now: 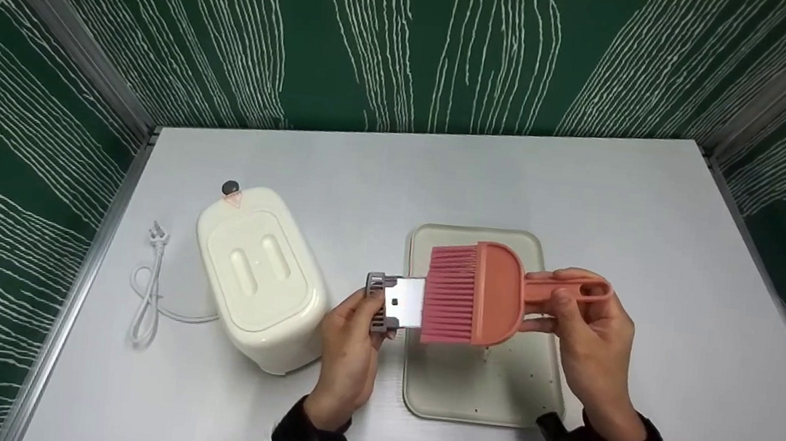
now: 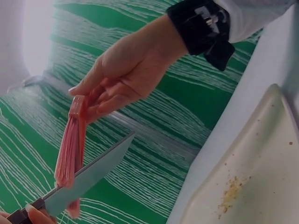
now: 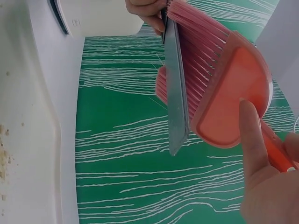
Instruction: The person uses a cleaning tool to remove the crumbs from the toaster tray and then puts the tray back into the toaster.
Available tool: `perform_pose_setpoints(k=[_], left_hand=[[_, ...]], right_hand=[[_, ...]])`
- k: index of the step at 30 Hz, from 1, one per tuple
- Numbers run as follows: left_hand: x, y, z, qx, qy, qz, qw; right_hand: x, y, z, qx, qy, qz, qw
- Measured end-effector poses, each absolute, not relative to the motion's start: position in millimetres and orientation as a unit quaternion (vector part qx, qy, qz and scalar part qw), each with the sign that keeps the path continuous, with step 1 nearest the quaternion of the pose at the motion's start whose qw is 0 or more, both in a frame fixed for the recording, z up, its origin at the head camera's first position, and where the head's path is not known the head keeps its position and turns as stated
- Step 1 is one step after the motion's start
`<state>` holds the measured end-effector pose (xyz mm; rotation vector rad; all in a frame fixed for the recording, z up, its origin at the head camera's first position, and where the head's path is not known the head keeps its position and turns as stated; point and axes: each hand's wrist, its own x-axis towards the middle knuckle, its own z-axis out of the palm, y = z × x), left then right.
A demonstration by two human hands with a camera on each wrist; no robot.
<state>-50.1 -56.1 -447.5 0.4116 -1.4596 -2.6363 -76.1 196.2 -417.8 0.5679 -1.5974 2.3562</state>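
My left hand (image 1: 349,355) pinches the grey slotted plastic end of a flat metal crumb tray (image 1: 405,302), thumb on top. My right hand (image 1: 592,344) grips the handle of a coral brush (image 1: 501,294), with its pink bristles pointing left. The bristles (image 3: 201,51) lie against the metal plate (image 3: 176,93) and show on both of its faces in the wrist views. Much of the plate is hidden behind the bristles in the head view. Both things are held up over a cream serving tray (image 1: 448,394), where crumbs (image 2: 231,193) are scattered.
A cream toaster (image 1: 264,265) with a lid and a dark knob stands to the left, close to my left hand. Its white power cord (image 1: 150,297) lies bundled beyond it. Green walls with white lines enclose the white table (image 1: 655,226) at the back and sides.
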Motion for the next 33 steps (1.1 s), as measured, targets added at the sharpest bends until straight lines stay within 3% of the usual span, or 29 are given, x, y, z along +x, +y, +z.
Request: perform_pose_setpoints(k=[33], left_hand=[[-50.2, -57.2, -444.3, 0.137, -0.480, -0.864, 0.062]], right_hand=[[-84.9, 221.4, -409.6, 0.141, -0.573, 0.787, 0.181]])
